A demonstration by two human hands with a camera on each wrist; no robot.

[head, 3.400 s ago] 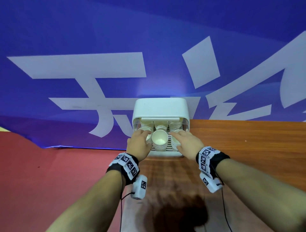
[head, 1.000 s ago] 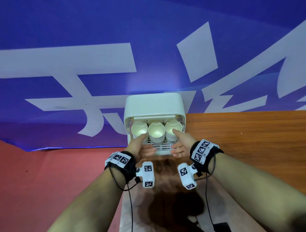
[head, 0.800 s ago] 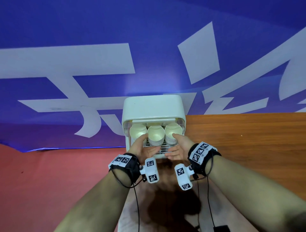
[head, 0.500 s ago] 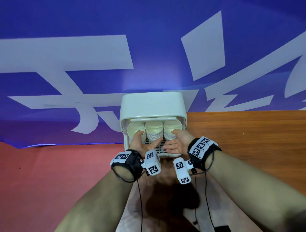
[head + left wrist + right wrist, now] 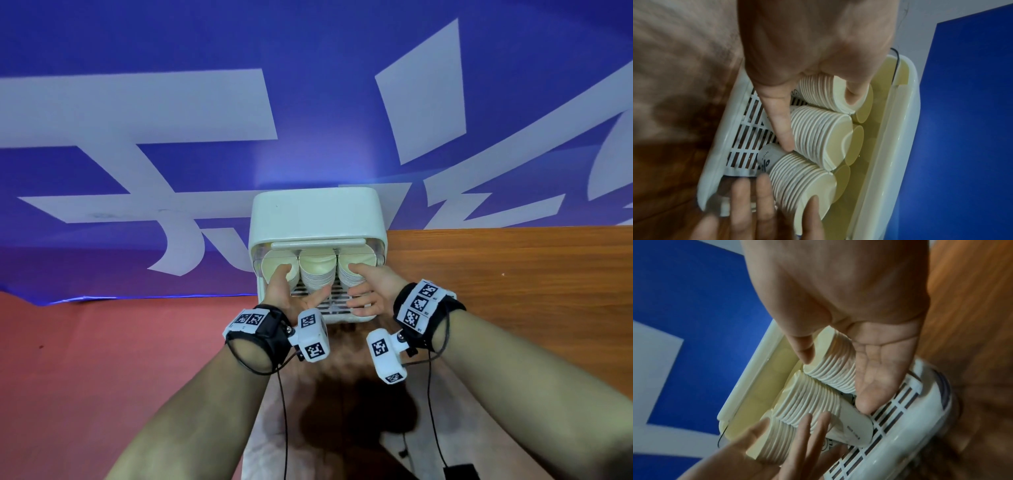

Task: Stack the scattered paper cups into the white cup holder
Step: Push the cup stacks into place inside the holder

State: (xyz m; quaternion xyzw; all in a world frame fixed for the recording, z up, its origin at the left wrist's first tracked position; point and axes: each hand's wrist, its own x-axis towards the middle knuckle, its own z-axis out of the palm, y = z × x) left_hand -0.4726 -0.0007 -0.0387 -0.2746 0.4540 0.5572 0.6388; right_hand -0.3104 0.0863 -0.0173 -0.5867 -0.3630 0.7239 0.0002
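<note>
The white cup holder (image 5: 317, 219) stands at the back of the wooden table, its front open. Three stacks of paper cups lean back inside it on a slatted base (image 5: 748, 129). My left hand (image 5: 298, 284) pinches the left stack (image 5: 272, 262), with its thumb (image 5: 856, 92) in the top cup's mouth and its fingers (image 5: 781, 126) under the stack. My right hand (image 5: 359, 284) pinches the right stack (image 5: 344, 279) the same way, its thumb (image 5: 803, 352) at the rim and its fingers (image 5: 873, 386) beneath. Neither hand holds the middle stack (image 5: 317, 270).
A blue banner (image 5: 308, 102) with white characters hangs right behind the holder. The wooden tabletop (image 5: 496, 274) runs to the right, and a red surface (image 5: 102, 359) lies to the left. Wrist-camera cables and a small black object (image 5: 459, 471) sit near the front edge.
Both hands have pushed forward and the stacks have tipped back deeper into the holder. Earlier still, the hands lay palm-down over the cups.
</note>
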